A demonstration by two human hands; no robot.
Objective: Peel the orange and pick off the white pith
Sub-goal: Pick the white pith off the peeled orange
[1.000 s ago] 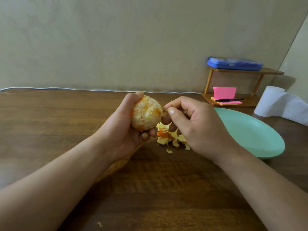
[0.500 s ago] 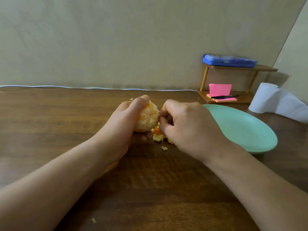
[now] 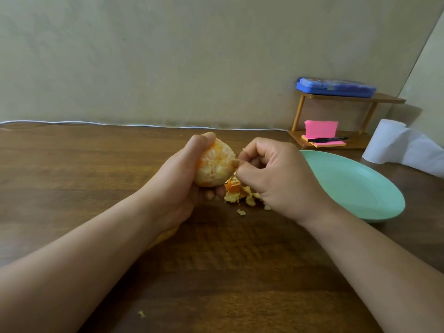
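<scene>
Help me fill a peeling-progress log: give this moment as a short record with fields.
left hand: grips the orange
right hand: pinches pith at the orange's right edge
orange: peeled, pale pith patches left
peel scraps: heaped on the table under the right hand
plate: green, on the table right of the hands

Tbl [image 3: 96, 188], peel scraps [image 3: 240, 197], plate [image 3: 360, 186], rack [image 3: 355, 143], tissue roll [image 3: 384, 140]
</scene>
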